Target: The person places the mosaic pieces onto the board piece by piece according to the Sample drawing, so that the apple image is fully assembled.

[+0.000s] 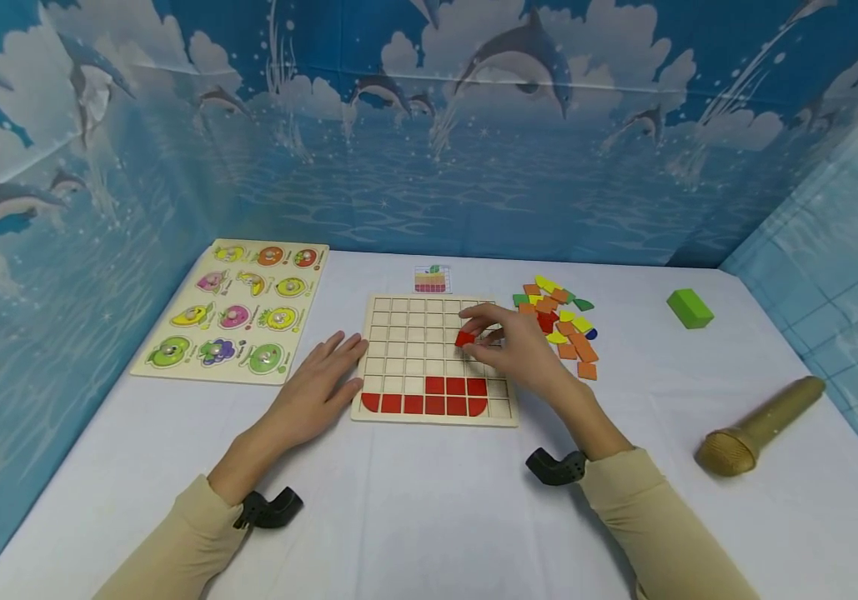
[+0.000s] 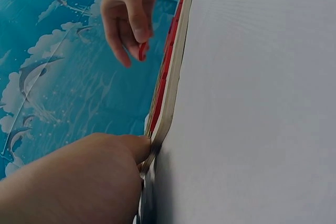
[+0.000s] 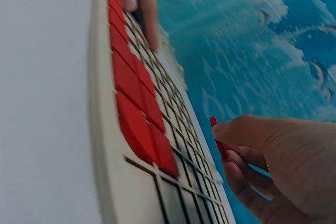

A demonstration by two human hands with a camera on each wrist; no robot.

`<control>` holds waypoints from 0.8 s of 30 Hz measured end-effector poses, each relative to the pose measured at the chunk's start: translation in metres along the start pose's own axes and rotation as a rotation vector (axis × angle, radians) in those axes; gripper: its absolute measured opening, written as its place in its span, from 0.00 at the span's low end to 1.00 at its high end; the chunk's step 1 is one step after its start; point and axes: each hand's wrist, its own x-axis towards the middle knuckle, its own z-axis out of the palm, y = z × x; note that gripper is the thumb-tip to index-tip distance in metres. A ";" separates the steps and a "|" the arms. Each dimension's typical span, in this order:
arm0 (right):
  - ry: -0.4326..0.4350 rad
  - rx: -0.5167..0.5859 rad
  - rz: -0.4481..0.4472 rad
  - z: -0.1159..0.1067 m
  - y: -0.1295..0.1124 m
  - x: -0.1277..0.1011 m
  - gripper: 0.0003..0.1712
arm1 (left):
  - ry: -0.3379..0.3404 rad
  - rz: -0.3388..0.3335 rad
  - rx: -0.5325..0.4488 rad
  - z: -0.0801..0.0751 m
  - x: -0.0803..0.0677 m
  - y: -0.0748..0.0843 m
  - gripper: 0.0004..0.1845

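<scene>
A wooden grid board [image 1: 391, 350] lies on the white table, its bottom row holding several red tiles, with three red squares [image 1: 455, 386] in the row above at the right. My right hand [image 1: 514, 346] pinches a red square tile [image 1: 464, 338] between thumb and fingertips, raised over the board's right half. In the right wrist view the held tile [image 3: 218, 139] is turned edge-on, apart from the grid. My left hand [image 1: 316, 392] lies with fingers extended at the board's left edge, fingertips touching the rim. The left wrist view shows its thumb [image 2: 137, 146] against the board's corner.
Loose coloured tiles [image 1: 567, 327] lie in a heap right of the board. Behind it is a small picture card [image 1: 432, 279]. A fruit puzzle board [image 1: 233, 312] lies at the left. A green block [image 1: 689, 308] and a gold microphone [image 1: 759, 425] are at the right.
</scene>
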 end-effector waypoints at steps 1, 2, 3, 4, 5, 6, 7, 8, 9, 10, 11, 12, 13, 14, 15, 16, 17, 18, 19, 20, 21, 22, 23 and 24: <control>-0.012 0.002 -0.017 0.004 -0.003 0.000 0.27 | 0.000 0.001 0.000 0.000 0.000 0.000 0.33; -0.024 0.006 -0.032 0.008 -0.005 -0.001 0.26 | 0.000 0.001 0.000 0.000 0.000 0.000 0.33; -0.036 0.008 -0.048 0.012 -0.008 -0.002 0.26 | 0.001 0.001 0.000 0.000 0.000 0.000 0.33; -0.047 0.013 -0.064 0.016 -0.011 -0.003 0.26 | 0.001 0.001 0.000 0.000 0.000 0.001 0.33; -0.056 0.015 -0.081 0.019 -0.013 -0.004 0.26 | 0.002 0.002 0.000 0.000 0.000 0.001 0.33; -0.065 0.017 -0.088 0.022 -0.016 -0.004 0.26 | 0.002 0.002 0.000 0.000 0.000 0.001 0.33; -0.073 0.019 -0.093 0.025 -0.018 -0.005 0.26 | 0.003 0.001 0.000 0.000 0.001 0.001 0.33; -0.080 0.020 -0.096 0.029 -0.020 -0.006 0.26 | 0.003 0.001 0.000 0.000 0.001 0.001 0.33; -0.086 0.020 -0.099 0.032 -0.022 -0.006 0.26 | 0.003 0.000 0.001 0.000 0.001 0.001 0.33; -0.094 0.014 -0.103 0.036 -0.024 -0.006 0.26 | 0.003 -0.002 0.000 0.000 0.000 0.001 0.33; -0.103 0.005 -0.110 0.039 -0.025 -0.007 0.25 | 0.003 -0.004 -0.001 0.000 0.000 0.001 0.33; -0.112 -0.004 -0.116 0.043 -0.026 -0.007 0.24 | 0.002 -0.008 -0.002 0.000 0.000 0.001 0.33; -0.120 -0.015 -0.124 0.046 -0.027 -0.007 0.24 | 0.001 -0.011 -0.002 0.000 0.000 0.001 0.33; -0.125 -0.026 -0.132 0.049 -0.028 -0.007 0.23 | -0.001 -0.013 -0.003 0.000 0.000 0.001 0.33; -0.127 -0.036 -0.139 0.052 -0.028 -0.008 0.22 | -0.002 -0.015 -0.002 0.000 0.000 0.001 0.33; -0.127 -0.044 -0.145 0.054 -0.029 -0.008 0.22 | -0.002 -0.016 -0.002 0.000 0.000 0.000 0.33; -0.123 -0.047 -0.148 0.056 -0.030 -0.008 0.21 | -0.002 -0.017 0.000 0.000 0.000 0.000 0.33; -0.118 -0.051 -0.153 0.057 -0.030 -0.009 0.21 | -0.002 -0.016 0.001 -0.001 0.000 0.000 0.33; -0.112 -0.052 -0.157 0.059 -0.031 -0.009 0.20 | -0.002 -0.016 0.001 -0.001 0.000 0.000 0.33; -0.107 -0.052 -0.158 0.060 -0.032 -0.009 0.19 | -0.002 -0.015 0.001 -0.001 0.000 0.000 0.33; -0.103 -0.055 -0.159 0.061 -0.032 -0.010 0.18 | -0.001 -0.015 0.000 -0.001 0.000 0.000 0.33; -0.102 -0.057 -0.162 0.061 -0.033 -0.010 0.18 | -0.002 -0.014 0.000 -0.001 0.000 0.000 0.33; -0.102 -0.059 -0.167 0.062 -0.033 -0.010 0.17 | -0.003 -0.015 0.000 -0.001 0.000 0.000 0.34; -0.101 -0.065 -0.173 0.062 -0.033 -0.011 0.16 | -0.003 -0.015 -0.002 -0.001 0.000 0.000 0.34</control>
